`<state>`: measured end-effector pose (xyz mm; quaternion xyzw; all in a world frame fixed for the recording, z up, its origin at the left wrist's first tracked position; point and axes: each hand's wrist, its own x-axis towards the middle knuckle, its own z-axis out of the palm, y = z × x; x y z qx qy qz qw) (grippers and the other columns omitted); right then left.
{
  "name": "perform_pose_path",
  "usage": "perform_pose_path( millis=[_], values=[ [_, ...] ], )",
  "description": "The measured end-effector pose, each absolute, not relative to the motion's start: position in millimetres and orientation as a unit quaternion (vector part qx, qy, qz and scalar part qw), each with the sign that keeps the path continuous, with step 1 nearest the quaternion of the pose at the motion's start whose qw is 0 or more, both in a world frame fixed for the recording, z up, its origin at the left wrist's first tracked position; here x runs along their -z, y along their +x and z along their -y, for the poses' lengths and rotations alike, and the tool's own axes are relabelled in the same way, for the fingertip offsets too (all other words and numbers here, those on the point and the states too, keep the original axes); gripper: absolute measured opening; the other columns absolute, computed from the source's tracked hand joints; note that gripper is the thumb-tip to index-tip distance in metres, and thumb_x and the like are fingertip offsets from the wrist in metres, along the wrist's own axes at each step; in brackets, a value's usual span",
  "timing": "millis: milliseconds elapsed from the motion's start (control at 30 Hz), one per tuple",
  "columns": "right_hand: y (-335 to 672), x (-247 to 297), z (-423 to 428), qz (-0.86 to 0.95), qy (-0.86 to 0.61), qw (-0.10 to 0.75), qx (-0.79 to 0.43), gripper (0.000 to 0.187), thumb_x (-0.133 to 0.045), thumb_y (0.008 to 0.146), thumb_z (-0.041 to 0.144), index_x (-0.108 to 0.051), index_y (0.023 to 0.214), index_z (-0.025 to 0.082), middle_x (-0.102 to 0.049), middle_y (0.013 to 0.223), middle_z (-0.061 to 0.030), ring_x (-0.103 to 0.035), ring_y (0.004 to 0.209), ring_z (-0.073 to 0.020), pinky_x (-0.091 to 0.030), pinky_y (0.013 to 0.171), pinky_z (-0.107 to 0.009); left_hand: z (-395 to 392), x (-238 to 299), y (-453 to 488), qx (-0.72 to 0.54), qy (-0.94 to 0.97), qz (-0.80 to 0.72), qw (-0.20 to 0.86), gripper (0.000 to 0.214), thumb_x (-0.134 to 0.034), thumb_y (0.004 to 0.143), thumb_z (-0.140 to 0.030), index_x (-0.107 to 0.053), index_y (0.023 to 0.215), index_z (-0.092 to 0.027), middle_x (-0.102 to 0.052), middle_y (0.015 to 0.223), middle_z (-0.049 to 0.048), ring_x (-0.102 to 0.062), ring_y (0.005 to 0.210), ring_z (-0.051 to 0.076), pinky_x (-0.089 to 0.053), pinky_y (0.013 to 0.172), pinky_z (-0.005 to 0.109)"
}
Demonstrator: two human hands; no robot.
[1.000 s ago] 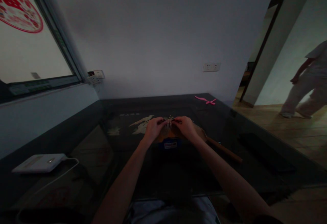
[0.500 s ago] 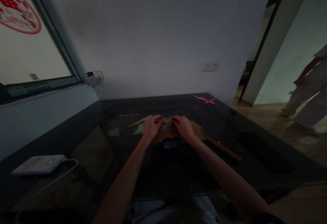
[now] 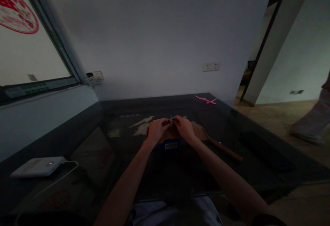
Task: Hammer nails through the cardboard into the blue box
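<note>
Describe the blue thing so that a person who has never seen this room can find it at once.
Start from the dark table by the wall. Near its middle, in view just below the left hand and right hand, is the blue thing. Its colour and pale label set it apart from the brown handle to its right.

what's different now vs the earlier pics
The left hand and right hand have drawn closer together, their fingertips nearly meeting; the dim picture hides whether anything was newly gripped or released. The passer-by's leg is further right, and a low wall outlet now shows fully. The blue box, wooden handle, white device and pink item look unmoved.
</note>
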<state>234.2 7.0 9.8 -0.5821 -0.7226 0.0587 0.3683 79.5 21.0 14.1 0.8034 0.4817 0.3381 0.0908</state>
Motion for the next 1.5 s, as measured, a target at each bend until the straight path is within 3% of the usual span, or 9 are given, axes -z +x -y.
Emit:
perform_pose_path(
  millis=[1133, 1333, 1500],
  values=[
    [231, -13, -2, 0.722, -0.608, 0.330, -0.021, 0.018, -0.046, 0.089, 0.028, -0.062, 0.090, 0.019, -0.069, 0.084, -0.0070, -0.061, 0.073, -0.0177, -0.031, 0.059, -0.024, -34, -4, 77, -0.448, 0.736, -0.449, 0.235, 0.013, -0.062, 0.072, -0.028, -0.064, 0.069, -0.016, -0.068, 0.071, 0.0030, -0.064, 0.070, 0.017, -0.047, 0.066, 0.025],
    [229, -14, 1, 0.731, -0.611, 0.303, -0.013, 0.020, -0.044, 0.090, 0.027, -0.062, 0.090, 0.019, -0.069, 0.083, -0.0070, -0.061, 0.073, -0.0181, -0.032, 0.060, -0.025, -36, -9, 73, -0.503, 0.680, -0.433, 0.310, 0.015, -0.060, 0.073, -0.029, -0.063, 0.070, -0.015, -0.067, 0.068, 0.0043, -0.064, 0.066, 0.017, -0.048, 0.061, 0.025],
    [231, -11, -2, 0.728, -0.601, 0.328, -0.029, 0.019, -0.045, 0.088, 0.027, -0.062, 0.088, 0.019, -0.069, 0.082, -0.0068, -0.061, 0.074, -0.0180, -0.034, 0.062, -0.025, -38, -6, 72, -0.531, 0.633, -0.410, 0.386, 0.020, -0.064, 0.069, -0.033, -0.062, 0.074, -0.014, -0.068, 0.075, 0.0061, -0.064, 0.069, 0.017, -0.050, 0.063, 0.027]
  ],
)
